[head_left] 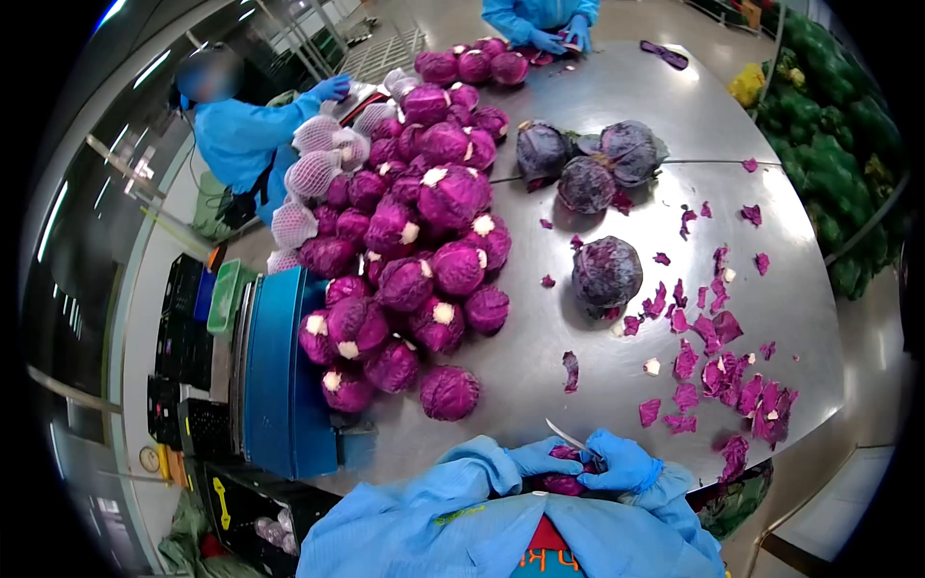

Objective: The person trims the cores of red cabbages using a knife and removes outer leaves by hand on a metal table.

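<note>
Close to my body, my left hand [538, 459], in a blue glove, is closed around a red cabbage [563, 484], mostly hidden by my hands and sleeves. My right hand [624, 464], gloved too, grips a small knife [565, 435] by its dark handle; its curved blade points up and to the left, above the cabbage. Beyond my hands, a dark unpeeled cabbage [607, 273] rests on the metal table [520, 385]. A bright purple cabbage [449, 393] with its outer leaves off sits ahead and to the left.
Many peeled cabbages [405, 282] are heaped on the left, with white foam nets [313, 171] behind. Several dark cabbages [586, 185] stand farther back. Leaf scraps [718, 376] litter the right side. One co-worker [236, 135] stands left, another [541, 17] at the far end. Green net sacks [819, 125] line the right.
</note>
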Available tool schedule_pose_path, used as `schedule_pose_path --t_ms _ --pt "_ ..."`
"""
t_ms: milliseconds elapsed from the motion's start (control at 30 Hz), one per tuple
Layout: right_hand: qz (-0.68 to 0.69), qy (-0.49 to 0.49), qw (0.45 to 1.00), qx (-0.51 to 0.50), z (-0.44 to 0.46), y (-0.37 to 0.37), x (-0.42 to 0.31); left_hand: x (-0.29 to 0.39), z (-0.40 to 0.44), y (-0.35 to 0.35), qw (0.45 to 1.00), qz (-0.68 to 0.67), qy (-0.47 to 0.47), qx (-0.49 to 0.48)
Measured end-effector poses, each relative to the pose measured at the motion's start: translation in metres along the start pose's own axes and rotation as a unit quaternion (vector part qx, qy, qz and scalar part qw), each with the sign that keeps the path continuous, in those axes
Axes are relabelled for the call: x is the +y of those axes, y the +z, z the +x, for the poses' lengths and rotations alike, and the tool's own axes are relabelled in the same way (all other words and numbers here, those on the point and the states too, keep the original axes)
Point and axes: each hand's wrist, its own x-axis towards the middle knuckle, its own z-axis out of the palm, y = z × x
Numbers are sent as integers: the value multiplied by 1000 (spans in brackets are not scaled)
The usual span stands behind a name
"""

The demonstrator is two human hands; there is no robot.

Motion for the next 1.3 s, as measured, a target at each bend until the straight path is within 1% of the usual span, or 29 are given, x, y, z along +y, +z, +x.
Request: schedule_pose_path --t_ms 67,100,133,167,267,367,467,500,533,567,633,667,767,800,833,900,933,967,1033,1067,1100,1133,1167,1200,1233,1300 --pt "18 26 998 -57 -3 -1 -6 -7 1 -1 998 -3 -5 -58" --pt "9 17 998 -57 -4 2 -4 -8 0 0 996 -3 -7 -88" --pt "1 8 998 -57 -7 7 -1 -11 -1 6 998 -2 5 -70" --pt "-8 0 998 -54 -9 11 2 -18 2 4 996 2 -13 -83" --pt "100 16 995 -8 -19 25 14 -33 11 -4 991 22 -63 -114" --pt "63 -17 998 3 -24 32 33 -33 13 4 995 4 -21 -99" --pt "45 -34 998 29 -26 33 30 -32 13 1 994 45 -10 -96" --pt "53 -25 998 33 -25 33 28 -35 14 -1 994 56 -6 -90" --pt "62 -17 997 36 -23 33 26 -37 15 -4 993 50 -25 -103" --pt "71 -8 997 39 -23 34 24 -39 14 -3 995 41 -41 -84" --pt "46 5 997 53 -20 36 19 -39 13 -5 996 24 -71 -45" --pt "34 12 997 61 -20 36 18 -75 25 -24 993 21 -111 -24" --pt "106 -13 991 77 -19 40 24 -67 25 -25 996 55 -40 -64" --pt "114 -17 991 70 -18 40 28 -61 23 -24 996 29 -48 -71" --pt "123 -20 990 63 -17 40 33 -55 20 -20 995 37 -92 -31" --pt "123 -15 991 43 -14 39 39 -49 17 -15 998 20 -52 -38" --pt "113 -25 993 30 -13 37 40 -44 14 -11 998 16 -48 -30" --pt "105 -34 994 16 -12 35 42 -37 11 -6 998 9 -65 -21" --pt "111 -88 990 8 -10 35 49 -38 11 -8 997 32 -60 -40" --pt "132 -65 989 14 -12 36 48 -46 12 -9 998 31 -48 -21" --pt "149 -77 986 25 -14 36 51 -45 11 -9 999 30 -35 -1" --pt "158 -68 984 37 -20 35 54 -39 9 -12 993 19 -114 -12" --pt "166 -62 983 48 -26 34 56 -31 4 -13 987 -41 -154 -16" --pt "196 -78 975 72 -31 33 64 -27 -3 -11 987 -73 -140 -5" --pt "273 -7 959 81 -40 42 76 -24 -8 -12 987 -103 -125 8" --pt "276 82 945 154 -46 48 84 -39 -13 -20 993 -78 -69 46"
